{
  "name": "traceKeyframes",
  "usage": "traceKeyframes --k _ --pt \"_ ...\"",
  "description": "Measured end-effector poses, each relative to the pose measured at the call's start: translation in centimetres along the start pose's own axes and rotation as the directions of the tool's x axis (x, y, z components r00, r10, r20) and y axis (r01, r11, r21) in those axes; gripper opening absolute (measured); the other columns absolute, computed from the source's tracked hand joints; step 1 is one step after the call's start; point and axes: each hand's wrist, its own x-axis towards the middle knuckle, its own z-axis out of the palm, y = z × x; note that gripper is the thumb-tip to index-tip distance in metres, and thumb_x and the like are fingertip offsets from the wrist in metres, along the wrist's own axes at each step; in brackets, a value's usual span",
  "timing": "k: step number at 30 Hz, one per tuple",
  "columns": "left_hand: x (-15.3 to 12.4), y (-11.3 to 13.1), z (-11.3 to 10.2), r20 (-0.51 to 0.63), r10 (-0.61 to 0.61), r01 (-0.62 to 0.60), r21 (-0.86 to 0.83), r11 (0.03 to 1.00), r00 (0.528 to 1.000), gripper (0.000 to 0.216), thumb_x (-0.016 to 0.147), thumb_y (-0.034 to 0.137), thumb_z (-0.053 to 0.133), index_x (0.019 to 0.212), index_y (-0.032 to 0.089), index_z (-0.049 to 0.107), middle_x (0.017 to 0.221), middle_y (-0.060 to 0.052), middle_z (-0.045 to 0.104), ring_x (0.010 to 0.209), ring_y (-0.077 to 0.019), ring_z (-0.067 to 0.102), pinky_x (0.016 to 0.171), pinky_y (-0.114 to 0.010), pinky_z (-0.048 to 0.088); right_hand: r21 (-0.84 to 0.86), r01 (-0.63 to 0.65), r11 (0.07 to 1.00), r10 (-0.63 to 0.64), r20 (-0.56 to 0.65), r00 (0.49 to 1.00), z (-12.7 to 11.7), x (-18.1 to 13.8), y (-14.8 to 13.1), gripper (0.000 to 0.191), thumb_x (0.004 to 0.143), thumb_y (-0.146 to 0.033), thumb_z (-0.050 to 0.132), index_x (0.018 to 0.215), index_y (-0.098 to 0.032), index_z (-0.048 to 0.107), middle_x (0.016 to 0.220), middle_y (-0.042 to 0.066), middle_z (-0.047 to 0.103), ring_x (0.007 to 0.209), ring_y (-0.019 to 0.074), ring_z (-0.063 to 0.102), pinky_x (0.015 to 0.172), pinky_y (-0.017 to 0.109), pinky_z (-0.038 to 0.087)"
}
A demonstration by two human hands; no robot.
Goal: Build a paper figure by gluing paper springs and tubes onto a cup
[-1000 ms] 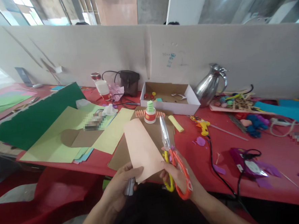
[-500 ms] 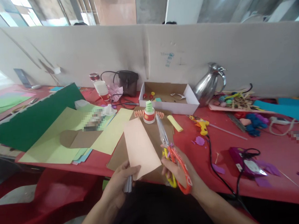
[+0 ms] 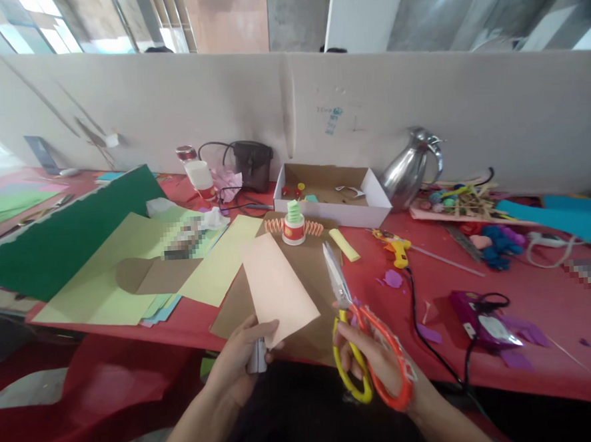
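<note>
My left hand [image 3: 244,361] pinches the lower corner of a peach sheet of paper [image 3: 277,289], holding it up over the table edge; a small grey object is also tucked in its fingers. My right hand [image 3: 378,356] grips scissors [image 3: 357,330] with one orange and one yellow handle. The blades point up and away, just right of the paper and apart from it. A small white cup figure with a green paper spring and orange coiled arms [image 3: 294,225] stands behind the paper on brown card.
Red table [image 3: 530,300] with green and yellow paper sheets [image 3: 102,259] on the left, an open cardboard box [image 3: 331,192], a steel jug [image 3: 410,170], a yellow glue gun [image 3: 394,247] with black cable, a dark bag [image 3: 252,163], purple scraps and craft bits at right. A partition wall stands behind.
My right hand has moved the scissors rightward and lower, away from the paper's edge. The left hand has tilted the peach sheet slightly to the left.
</note>
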Motion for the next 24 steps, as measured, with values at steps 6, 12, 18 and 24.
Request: traceKeyframes --k 6,12,18,24 --pt "0.2 0.0 -0.2 -0.004 -0.014 0.014 -0.001 1.000 1.000 0.020 0.069 0.017 0.076 0.082 0.013 0.060 0.061 0.000 0.059 0.044 -0.0064 0.052 0.035 -0.014 0.037 0.064 -0.020 0.998 0.022 -0.022 1.000 -0.6 0.0 0.6 0.061 0.079 -0.057 0.067 0.124 -0.020 0.049 0.071 -0.002 0.060 0.043 0.0087 0.053 0.037 0.018 0.034" --pt "0.2 -0.1 -0.6 -0.001 0.019 -0.019 0.012 1.000 1.000 0.023 0.068 0.019 0.077 0.083 0.013 0.061 0.061 0.000 0.058 0.047 -0.0073 0.053 0.037 -0.014 0.037 0.079 -0.044 0.996 0.043 0.019 0.999 -0.4 -0.1 0.9 0.059 0.082 -0.055 0.065 0.125 -0.020 0.046 0.072 -0.002 0.060 0.045 0.0086 0.055 0.037 0.017 0.035" --pt "0.1 -0.2 -0.7 -0.023 0.050 -0.048 0.063 0.997 0.999 0.027 0.069 0.022 0.076 0.089 0.014 0.060 0.061 0.000 0.060 0.045 -0.0067 0.050 0.037 -0.015 0.035 -0.139 -0.012 0.990 0.012 0.001 1.000 -1.2 0.3 0.7 0.055 0.084 -0.058 0.060 0.124 -0.022 0.049 0.072 -0.002 0.061 0.041 0.0097 0.053 0.036 0.020 0.035" --pt "-0.3 -0.2 -1.6 -0.054 0.106 -0.096 0.161 0.982 0.993 0.033 0.068 0.027 0.077 0.094 0.016 0.059 0.062 0.000 0.063 0.044 -0.0078 0.051 0.039 -0.016 0.035 -0.771 0.196 0.606 -0.256 0.044 0.966 -3.8 2.2 -0.5 0.039 0.081 -0.038 0.066 0.117 -0.026 0.062 0.088 0.005 0.072 0.076 0.0238 0.068 0.067 0.032 0.050"
